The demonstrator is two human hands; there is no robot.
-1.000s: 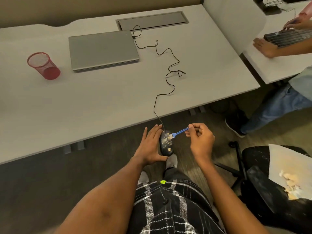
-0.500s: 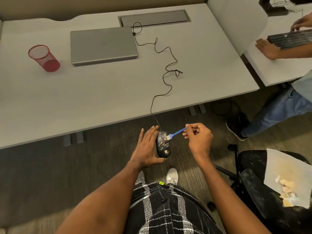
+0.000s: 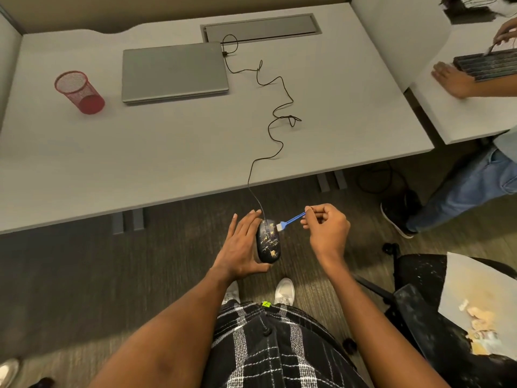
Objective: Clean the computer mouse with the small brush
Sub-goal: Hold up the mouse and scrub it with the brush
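1. Black plastic flecked with gold forms the computer mouse (image 3: 268, 243), which is held in the air just off the table (image 3: 167, 152) edge.
2. It is cradled by the left hand (image 3: 240, 245), with fingers laid along its left side and the thumb hooked under its rear.
3. The small brush (image 3: 291, 219) is pinched at its handle end by the right hand (image 3: 326, 229), and its bristles are set against the mouse's front right edge.
4. The mouse is judged light, rigid and smooth, so it is best taken by its sides. The thin brush is likely to flex if pressed.
5. Its cable (image 3: 279, 113) is trailed over the table to a closed laptop (image 3: 173, 71).
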